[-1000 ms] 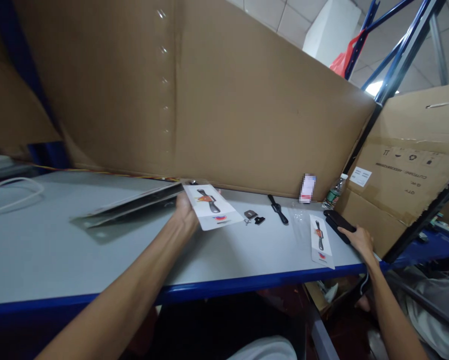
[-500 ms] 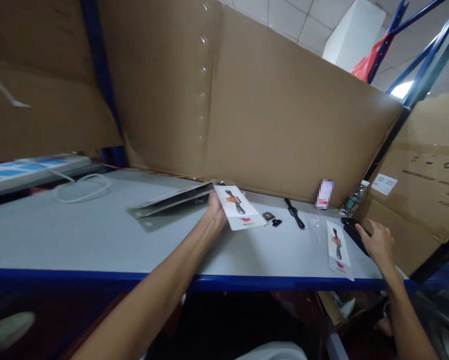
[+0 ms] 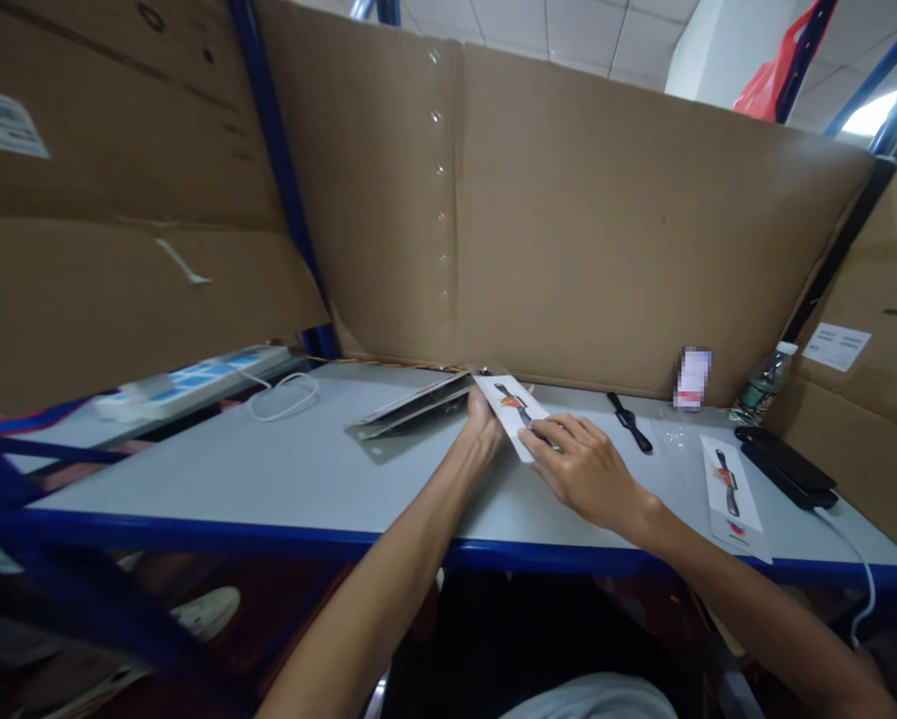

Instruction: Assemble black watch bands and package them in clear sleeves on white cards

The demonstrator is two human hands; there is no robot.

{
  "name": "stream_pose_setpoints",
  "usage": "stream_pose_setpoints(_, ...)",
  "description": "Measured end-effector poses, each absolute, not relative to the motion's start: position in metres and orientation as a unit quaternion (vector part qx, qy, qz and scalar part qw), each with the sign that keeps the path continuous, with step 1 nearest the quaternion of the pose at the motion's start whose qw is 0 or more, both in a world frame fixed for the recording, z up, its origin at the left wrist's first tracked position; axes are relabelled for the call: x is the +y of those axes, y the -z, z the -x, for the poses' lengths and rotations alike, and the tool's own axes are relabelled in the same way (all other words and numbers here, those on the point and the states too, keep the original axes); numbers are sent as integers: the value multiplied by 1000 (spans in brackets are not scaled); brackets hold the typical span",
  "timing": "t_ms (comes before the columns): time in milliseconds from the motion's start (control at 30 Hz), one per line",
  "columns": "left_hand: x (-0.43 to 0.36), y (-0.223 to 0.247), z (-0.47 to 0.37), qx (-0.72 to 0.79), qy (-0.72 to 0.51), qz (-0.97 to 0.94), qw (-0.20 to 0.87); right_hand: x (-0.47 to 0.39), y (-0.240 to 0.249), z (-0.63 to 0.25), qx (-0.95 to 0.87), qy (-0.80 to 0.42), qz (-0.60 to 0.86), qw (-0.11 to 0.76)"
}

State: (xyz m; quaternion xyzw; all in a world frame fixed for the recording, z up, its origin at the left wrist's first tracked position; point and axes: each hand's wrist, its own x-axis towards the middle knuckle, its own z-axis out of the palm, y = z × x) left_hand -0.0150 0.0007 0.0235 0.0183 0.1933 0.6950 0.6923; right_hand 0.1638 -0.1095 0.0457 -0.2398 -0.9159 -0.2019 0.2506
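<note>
A white printed card (image 3: pixel 504 392) with a picture of a two-handled tool is held tilted above the table by my left hand (image 3: pixel 482 419), whose fingers are partly hidden behind it. My right hand (image 3: pixel 587 464) grips the same card at its lower right end, thumb and fingers closed on it. To the left, several flat grey cards or sleeves (image 3: pixel 411 407) slant up from the table to my left hand; whether it holds them too, I cannot tell. A black spokeshave (image 3: pixel 629 423) lies on the table beyond my right hand.
Another printed card (image 3: pixel 734 499) lies at the right, next to a black case (image 3: pixel 785 467) with a white cable. A plastic bottle (image 3: pixel 764 384) and a blurred upright item (image 3: pixel 692 379) stand behind. A power strip (image 3: pixel 194 384) is at the left; cardboard (image 3: pixel 568 230) walls the back.
My right hand has left the black case and moved left to the printed card. The view has turned to the right hand's left, showing more of the left side. Small metal parts are now hidden.
</note>
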Motion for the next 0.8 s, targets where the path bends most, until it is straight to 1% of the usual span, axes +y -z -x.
stream_pose_setpoints(200, -5, -30, 11, 212, -679, -44, 701, -96, -39, -152, -915, 205, 259, 230)
stream_pose_setpoints(500, -8, -34, 14, 254, -667, -36, 699, -113, -35, -158, -913, 234, 262, 208)
stream_pose_setpoints(667, -9, -36, 16, 242, -698, -8, 674, -140, -39, -172, -913, 235, 234, 238)
stream_pose_setpoints(800, -4, -33, 15, 249, -691, 3, 679, -157, -35, -189, -904, 233, 214, 287)
